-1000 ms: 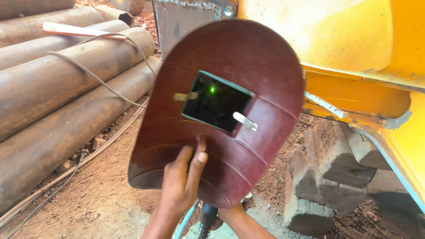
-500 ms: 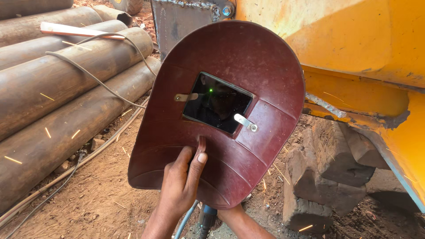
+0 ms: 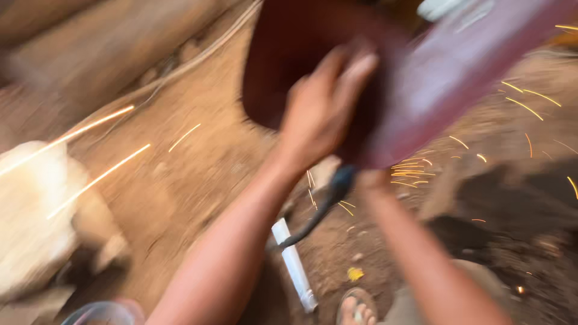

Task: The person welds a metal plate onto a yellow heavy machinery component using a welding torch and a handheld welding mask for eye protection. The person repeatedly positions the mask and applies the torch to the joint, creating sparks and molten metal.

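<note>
Two bare arms reach up into a badly blurred view. The left hand (image 3: pixel 322 111) is pressed, fingers spread, against the inner side of a dark maroon, shield-shaped welding hand screen (image 3: pixel 421 90), holding it up near the top of the picture. The right hand (image 3: pixel 370 179) sits just under the screen's lower edge; it appears to close around a black cable-like handle (image 3: pixel 325 201), but the blur and the screen hide its fingers, so I cannot tell how firmly it grips.

A moment earlier the screen stood square to the camera, its dark window and two clips plain to see, with the rusty pipes at left and the yellow machine body at right. Now the screen is tilted and swung up and rightward, the window no longer shows, and the view looks much more steeply down at the brown dirt ground (image 3: pixel 180 180). Sparks (image 3: pixel 518 102) are far more numerous, streaking both left and right. I judge that the head and screen are moving sharply while the sparking work goes on.

Counted: one screen, one black handle, one white tube (image 3: pixel 293 265) lying on the dirt, one sandalled foot (image 3: pixel 356 307), one small yellow scrap (image 3: pixel 355 274), and one pale blurred mass (image 3: pixel 36 210) at left.
</note>
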